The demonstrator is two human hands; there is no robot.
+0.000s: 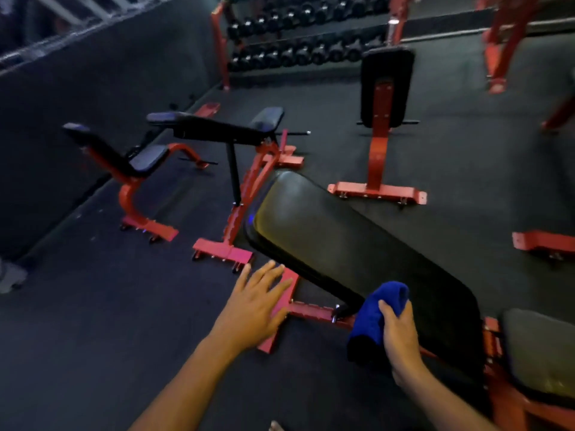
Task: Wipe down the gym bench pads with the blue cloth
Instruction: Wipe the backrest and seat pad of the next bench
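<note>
Your right hand [399, 334] grips the bunched blue cloth [378, 315] against the near edge of the long back pad [342, 244]; your left hand [258, 303] hovers beside it, fingers spread, holding nothing. No wipe marks are readable, so judge the job barely begun: the seat pad [541, 346] and the far benches [214, 129] look untouched.
</note>
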